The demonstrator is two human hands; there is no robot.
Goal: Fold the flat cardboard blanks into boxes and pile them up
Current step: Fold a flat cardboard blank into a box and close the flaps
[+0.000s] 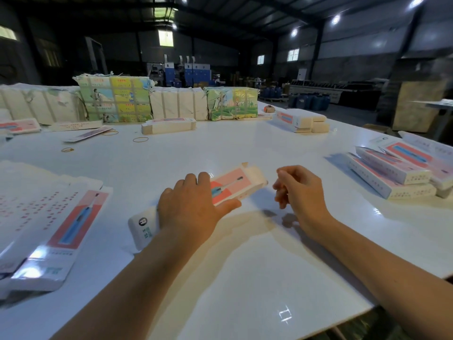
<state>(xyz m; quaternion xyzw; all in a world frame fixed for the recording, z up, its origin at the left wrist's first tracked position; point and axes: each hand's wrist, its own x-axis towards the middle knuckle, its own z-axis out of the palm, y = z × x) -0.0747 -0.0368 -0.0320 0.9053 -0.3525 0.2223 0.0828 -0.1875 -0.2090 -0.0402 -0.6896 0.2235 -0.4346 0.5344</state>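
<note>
- Progress: mid-run. Pile of finished boxes (392, 173) at right of frame, several stacked on the tabletop (245, 253), so part of the batch looks done.
- Still to do: stack of flat blanks (49, 217) at lower left, fanned out and unfolded. More banded flat stock sits further back: a short stack (169, 125) at upper centre and another (302, 121) at upper right.
- Box in work (230, 186) lies at frame centre, long axis running diagonally from lower left to upper right. It looks popped into a tube. The far end flap (255, 171) stands up untucked; the near end appears closed, though the hand hides part of it.
- Left hand (191, 212): laid over the middle of the box, fingers spread across its top, thumb along the near long edge. It pins the box to the tabletop; whether the fingers wrap the far edge can't be told.
- Right hand (299, 190): just beside the box's far end, not touching, fingers loosely curled, holding nothing.
- Judgement: the open far end faces the right hand, so tucking that flap is likely next, then the box goes to the right-hand pile.
- Loose rubber bands (140, 139) at upper left; wrapped bundles (115, 99) along the tabletop's back edge.
</note>
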